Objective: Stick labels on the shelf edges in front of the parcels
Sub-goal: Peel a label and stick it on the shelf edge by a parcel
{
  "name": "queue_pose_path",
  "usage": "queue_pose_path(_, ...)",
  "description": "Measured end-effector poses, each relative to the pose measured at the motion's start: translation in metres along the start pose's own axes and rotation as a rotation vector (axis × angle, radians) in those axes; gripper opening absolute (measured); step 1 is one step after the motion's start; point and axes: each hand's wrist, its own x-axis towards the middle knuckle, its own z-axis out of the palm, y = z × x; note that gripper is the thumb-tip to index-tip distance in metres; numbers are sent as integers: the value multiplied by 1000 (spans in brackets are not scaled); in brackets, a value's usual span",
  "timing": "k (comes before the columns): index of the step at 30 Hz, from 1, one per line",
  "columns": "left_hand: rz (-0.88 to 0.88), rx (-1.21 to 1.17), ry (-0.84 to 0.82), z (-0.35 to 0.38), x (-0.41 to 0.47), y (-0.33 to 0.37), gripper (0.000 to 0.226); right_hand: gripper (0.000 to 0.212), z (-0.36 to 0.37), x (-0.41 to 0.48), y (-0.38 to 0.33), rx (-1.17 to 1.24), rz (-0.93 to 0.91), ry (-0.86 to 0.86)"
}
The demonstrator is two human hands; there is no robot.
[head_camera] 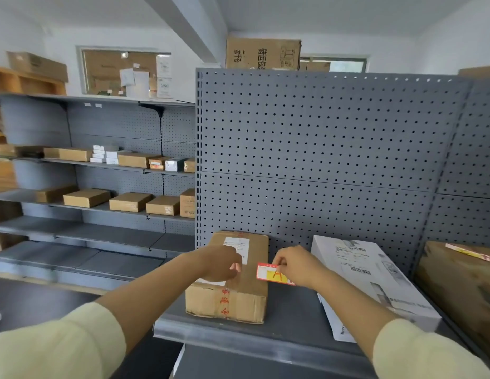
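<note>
The right hand (296,266) pinches a red and yellow label (271,274) by its right end, thumb and fingertips closed on the card, and holds it in the air above the grey shelf (293,310). The label hangs just beside the right edge of the brown parcel (235,280), between the two hands. The left hand (222,263) hovers over the parcel's top, fingers curled in with thumb and forefinger close together; it may grip a scrap of backing paper, but the view is too blurred to tell. A white parcel (375,280) lies to the right of the brown one, partly under the right forearm. The shelf edge (238,340) runs in front of both parcels, below the hands and well apart from the label.
</note>
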Motion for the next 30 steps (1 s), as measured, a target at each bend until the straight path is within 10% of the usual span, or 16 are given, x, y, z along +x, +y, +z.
queue_pose_path(30,-11,-41,-155,42,-95,-33,33,18,88,-33,-80,-47,-189,-86)
